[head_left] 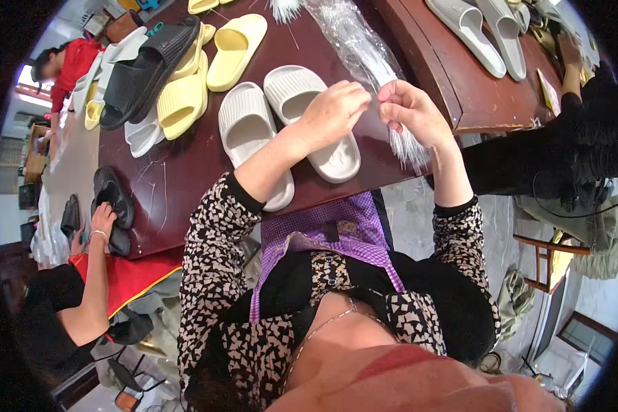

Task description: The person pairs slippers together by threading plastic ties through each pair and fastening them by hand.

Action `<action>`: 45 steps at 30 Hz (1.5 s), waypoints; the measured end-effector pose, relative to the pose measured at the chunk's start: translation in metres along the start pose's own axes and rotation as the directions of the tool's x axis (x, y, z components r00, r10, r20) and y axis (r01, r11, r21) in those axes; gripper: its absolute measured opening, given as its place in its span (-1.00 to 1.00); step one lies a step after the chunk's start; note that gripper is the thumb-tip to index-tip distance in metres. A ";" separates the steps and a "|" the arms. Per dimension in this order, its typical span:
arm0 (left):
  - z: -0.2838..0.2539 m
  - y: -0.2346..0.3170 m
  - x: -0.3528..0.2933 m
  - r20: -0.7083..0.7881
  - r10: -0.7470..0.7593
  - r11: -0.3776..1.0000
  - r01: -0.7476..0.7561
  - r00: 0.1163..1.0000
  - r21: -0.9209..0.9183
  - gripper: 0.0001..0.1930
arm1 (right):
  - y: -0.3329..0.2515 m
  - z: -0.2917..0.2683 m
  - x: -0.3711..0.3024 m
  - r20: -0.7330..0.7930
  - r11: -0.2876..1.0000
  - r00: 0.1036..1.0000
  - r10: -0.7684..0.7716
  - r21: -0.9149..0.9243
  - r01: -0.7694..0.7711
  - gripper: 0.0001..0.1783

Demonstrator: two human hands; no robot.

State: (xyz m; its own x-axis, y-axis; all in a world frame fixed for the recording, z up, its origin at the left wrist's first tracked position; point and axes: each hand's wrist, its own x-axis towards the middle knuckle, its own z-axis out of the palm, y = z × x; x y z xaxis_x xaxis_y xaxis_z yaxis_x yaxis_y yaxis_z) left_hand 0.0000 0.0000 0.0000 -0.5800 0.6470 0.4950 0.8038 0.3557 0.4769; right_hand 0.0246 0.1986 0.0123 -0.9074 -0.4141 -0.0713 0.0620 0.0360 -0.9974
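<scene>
My left hand (336,110) and my right hand (410,110) are raised together above the near edge of a dark red table (178,172). Their fingertips pinch thin clear plastic strands (408,147) that hang down from my right hand. A long clear bag of the same strands (353,41) lies on the table just beyond my hands. Under my left forearm sits a pair of white slide sandals (254,127), soles down, side by side.
Pale yellow sandals (206,69) and a black sandal (144,65) lie at the far left of the table. A person at the left holds a black sandal (113,199). Grey sandals (487,27) rest on a second table at the right, beside another person in black.
</scene>
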 end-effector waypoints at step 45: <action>-0.050 0.038 -0.070 0.352 -0.602 -0.259 0.242 0.717 -0.935 -0.83 | 0.021 -0.040 0.118 0.090 0.194 0.920 -0.381 -0.965 0.175 -0.32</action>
State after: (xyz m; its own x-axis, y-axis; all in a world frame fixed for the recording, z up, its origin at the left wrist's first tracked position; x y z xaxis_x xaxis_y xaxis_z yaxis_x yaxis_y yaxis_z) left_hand 0.0646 -0.0657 0.0202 -0.8528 0.4873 -0.1879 -0.4723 -0.5660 0.6758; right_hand -0.0982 0.1870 -0.0166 -0.8211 -0.4766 0.3140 -0.5477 0.8126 -0.1990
